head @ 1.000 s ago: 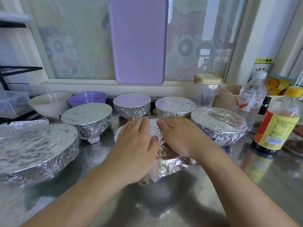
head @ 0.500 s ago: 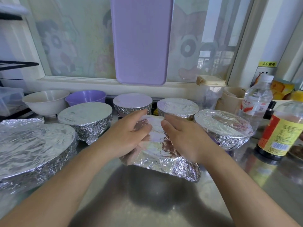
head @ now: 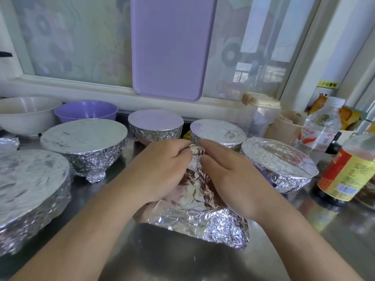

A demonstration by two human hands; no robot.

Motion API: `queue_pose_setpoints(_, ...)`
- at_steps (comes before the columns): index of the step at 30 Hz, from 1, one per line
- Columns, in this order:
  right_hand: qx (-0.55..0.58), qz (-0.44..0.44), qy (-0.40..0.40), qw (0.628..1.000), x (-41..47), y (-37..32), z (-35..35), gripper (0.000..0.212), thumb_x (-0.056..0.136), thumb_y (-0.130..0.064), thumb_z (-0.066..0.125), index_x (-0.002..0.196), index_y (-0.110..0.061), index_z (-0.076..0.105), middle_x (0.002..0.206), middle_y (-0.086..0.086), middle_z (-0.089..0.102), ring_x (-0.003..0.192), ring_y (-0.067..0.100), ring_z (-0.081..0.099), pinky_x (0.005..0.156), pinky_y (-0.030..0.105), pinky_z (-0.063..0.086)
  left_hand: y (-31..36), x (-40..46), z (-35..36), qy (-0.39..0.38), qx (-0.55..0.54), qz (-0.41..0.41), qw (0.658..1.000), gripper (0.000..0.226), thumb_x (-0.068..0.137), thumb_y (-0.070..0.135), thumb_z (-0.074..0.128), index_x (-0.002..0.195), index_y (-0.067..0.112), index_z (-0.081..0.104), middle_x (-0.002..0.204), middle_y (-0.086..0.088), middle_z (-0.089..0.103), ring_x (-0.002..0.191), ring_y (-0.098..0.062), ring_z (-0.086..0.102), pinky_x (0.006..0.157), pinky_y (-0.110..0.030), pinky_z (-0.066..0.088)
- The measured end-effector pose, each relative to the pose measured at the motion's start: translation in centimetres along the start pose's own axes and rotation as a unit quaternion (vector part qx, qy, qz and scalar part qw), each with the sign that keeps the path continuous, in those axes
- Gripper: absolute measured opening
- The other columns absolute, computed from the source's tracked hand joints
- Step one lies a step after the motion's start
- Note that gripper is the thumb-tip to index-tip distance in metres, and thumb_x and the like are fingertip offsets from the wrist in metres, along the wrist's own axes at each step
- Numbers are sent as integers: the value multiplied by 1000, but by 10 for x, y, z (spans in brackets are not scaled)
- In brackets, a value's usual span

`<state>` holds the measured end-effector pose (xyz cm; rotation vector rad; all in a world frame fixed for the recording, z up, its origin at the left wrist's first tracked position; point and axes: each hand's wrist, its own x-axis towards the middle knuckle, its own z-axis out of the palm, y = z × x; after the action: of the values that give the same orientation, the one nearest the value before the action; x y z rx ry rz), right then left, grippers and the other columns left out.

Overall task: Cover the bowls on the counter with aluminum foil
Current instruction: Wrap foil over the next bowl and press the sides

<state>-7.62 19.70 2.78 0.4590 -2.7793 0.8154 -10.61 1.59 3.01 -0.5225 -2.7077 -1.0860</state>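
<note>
Crumpled aluminum foil sheet (head: 194, 211) draped over hidden bowl, centre frame; five foil-covered bowls (head: 84, 138) behind.

Small yellow sticker (head: 328, 84) on white window frame, right of the glass: black Chinese characters, probably 小心 plus two more, too blurred to be sure. Clear plastic water bottle (head: 321, 126): white label with red print, illegible. Large bottle with yellow-and-red label (head: 351, 169) at right edge: fine print and a barcode-like patch, unreadable.
</note>
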Motion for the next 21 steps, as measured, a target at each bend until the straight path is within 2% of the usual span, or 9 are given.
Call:
queue_pose_setpoints(2,-1,0,-15,1000,2,3,-1,52,96,-54,24,125,-32,61,124,-3,69,109,15,66,92,26,53,-5,-4,-2,8,-32,-18,999,32,108,38,43,122,30,71,106,11,73,86,12,58,78,-8,39)
queue_pose_setpoints(3,-9,-7,-17,1000,3,4,0,64,91,-58,20,129,-26,62,124,-1,69,110,15,65,92,25,52,-6,-6,-2,18,-48,-23,998,33,108,40,43,127,34,69,106,16,73,86,17,57,80,-6,38)
queue_pose_setpoints(5,-17,1,-25,1000,3,3,0,75,88,-61,16,134,-21,61,127,1,68,113,17,63,94,25,48,-9,-9,-1,43,-83,-27,995,34,107,42,44,122,33,73,105,11,75,85,9,59,91,-21,48)
queue_pose_setpoints(7,-20,8,-16,1000,1,-1,-1,71,94,-61,19,133,-20,62,128,2,68,116,19,62,98,31,48,-8,-11,-1,70,-109,-32,991,34,108,43,44,114,29,74,97,3,75,82,-4,62,94,-32,52)
queue_pose_setpoints(11,-33,25,-13,999,0,-8,-3,66,97,-61,21,131,-22,62,128,0,68,112,18,63,98,33,49,-4,-16,-4,93,-93,-23,991,39,106,43,48,141,36,64,127,23,69,117,5,62,101,-22,47)
queue_pose_setpoints(13,-49,38,-12,998,-1,-11,-1,61,98,-59,19,127,-24,60,122,-1,67,101,15,59,93,33,50,-4,-21,-3,86,-80,-17,993,42,104,41,52,145,36,61,126,21,68,115,6,61,104,-25,46)
queue_pose_setpoints(17,55,120,33,991,-4,-8,9,8,105,-24,34,105,-20,41,96,9,54,90,35,55,71,52,53,-9,-30,7,55,-52,7,997,47,104,46,48,150,36,53,141,20,59,127,-5,58,111,-37,46)
queue_pose_setpoints(19,79,106,45,990,-2,-10,4,18,111,-34,32,99,-28,42,93,-3,54,91,24,56,75,46,51,-12,-28,6,45,-69,-4,997,52,101,53,45,151,40,48,135,16,61,117,-13,66,101,-42,53)
queue_pose_setpoints(21,-18,84,16,996,-2,-11,-8,34,110,-54,34,112,-30,58,104,-11,60,104,13,59,87,37,46,-16,-25,5,33,-82,-7,996,50,104,53,47,153,40,47,129,17,61,108,-9,68,92,-38,51)
